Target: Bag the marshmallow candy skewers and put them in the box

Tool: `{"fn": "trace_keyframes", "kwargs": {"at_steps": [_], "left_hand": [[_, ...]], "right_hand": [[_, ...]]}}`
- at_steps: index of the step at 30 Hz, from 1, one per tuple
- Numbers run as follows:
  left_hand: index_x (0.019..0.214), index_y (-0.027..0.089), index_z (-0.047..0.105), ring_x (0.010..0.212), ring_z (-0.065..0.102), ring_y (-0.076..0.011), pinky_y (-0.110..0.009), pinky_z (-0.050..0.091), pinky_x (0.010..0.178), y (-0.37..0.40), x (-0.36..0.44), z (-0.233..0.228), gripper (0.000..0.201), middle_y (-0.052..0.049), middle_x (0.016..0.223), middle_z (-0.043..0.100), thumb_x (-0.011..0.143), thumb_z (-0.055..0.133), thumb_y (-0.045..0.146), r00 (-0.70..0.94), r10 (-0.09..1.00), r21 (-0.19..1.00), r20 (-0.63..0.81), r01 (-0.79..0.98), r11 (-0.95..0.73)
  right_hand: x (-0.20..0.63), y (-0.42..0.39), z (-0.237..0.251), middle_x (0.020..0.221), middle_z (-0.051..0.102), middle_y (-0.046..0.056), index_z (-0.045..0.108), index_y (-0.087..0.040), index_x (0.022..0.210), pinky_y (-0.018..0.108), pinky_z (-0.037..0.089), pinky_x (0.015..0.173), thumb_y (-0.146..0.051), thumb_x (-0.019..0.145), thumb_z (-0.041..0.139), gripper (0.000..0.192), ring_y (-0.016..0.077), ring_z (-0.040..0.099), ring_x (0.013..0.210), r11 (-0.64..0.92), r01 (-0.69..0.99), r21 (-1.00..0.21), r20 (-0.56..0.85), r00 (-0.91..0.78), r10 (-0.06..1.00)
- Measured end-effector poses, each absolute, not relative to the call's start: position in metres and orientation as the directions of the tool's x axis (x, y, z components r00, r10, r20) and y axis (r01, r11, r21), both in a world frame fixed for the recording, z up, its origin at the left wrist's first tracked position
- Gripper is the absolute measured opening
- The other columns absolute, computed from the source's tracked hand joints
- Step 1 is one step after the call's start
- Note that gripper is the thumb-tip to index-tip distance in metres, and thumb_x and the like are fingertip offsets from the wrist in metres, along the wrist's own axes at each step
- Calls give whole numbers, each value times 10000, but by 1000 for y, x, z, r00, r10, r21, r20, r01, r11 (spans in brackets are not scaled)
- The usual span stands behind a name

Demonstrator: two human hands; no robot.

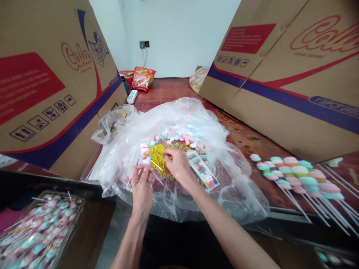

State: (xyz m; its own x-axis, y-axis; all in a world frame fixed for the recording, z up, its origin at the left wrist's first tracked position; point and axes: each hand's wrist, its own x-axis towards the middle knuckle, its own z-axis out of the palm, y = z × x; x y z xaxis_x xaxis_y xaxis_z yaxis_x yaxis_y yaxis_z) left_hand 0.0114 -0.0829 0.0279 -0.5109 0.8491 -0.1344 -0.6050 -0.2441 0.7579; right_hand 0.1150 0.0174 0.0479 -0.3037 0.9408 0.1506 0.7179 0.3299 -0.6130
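Note:
My left hand (142,179) is closed around the lower end of a marshmallow skewer (145,152) in a clear wrapper, its pink, white and blue pieces upright above the fingers. A white stick shows below that hand. My right hand (178,162) has its thumb and fingers pinched together at the right side of a pile of gold twist ties (157,157). Whatever the pinch holds is too small to make out. Behind the ties lie loose pink and blue marshmallows (185,138) and ring-shaped candies (178,145). A printed label sheet (202,170) lies right of my right hand.
Clear plastic sheeting (174,112) drapes around the work spot. Tall cartons stand left (56,93) and right (280,82). Unwrapped marshmallow skewers (301,177) lie at the right table edge. A box of wrapped skewers (42,228) sits low at left. A red snack bag (142,78) stands behind.

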Motion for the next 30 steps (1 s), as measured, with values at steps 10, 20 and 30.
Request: {"fn": "trace_keyframes", "kwargs": {"at_steps": [10, 20, 30], "left_hand": [[860, 202, 611, 635, 511, -94, -215, 392, 601, -89, 28, 36, 175, 23, 751, 601, 741, 739, 199, -384, 914, 807, -132, -577, -126], [788, 172, 565, 513, 382, -49, -178, 322, 502, -83, 60, 29, 284, 35, 651, 571, 809, 770, 368, -287, 956, 885, -66, -459, -77], [759, 145, 578, 434, 224, -7, -114, 207, 382, -90, 72, 47, 372, 93, 555, 388, 659, 893, 315, 346, 837, 593, -424, -592, 545]], "right_hand": [[151, -32, 54, 688, 662, 4, 699, -185, 739, 249, 415, 609, -273, 828, 589, 167, 146, 573, 640, 173, 183, -968, 84, -414, 906], [173, -46, 37, 549, 461, -72, 570, -198, 695, 210, 249, 409, -402, 748, 703, 249, 70, 348, 424, -212, -151, -966, -160, -301, 940], [227, -64, 48, 778, 482, -20, 518, -200, 793, 233, 385, 603, -325, 896, 578, 172, 115, 446, 678, 180, -130, -975, 216, -362, 907]]}}
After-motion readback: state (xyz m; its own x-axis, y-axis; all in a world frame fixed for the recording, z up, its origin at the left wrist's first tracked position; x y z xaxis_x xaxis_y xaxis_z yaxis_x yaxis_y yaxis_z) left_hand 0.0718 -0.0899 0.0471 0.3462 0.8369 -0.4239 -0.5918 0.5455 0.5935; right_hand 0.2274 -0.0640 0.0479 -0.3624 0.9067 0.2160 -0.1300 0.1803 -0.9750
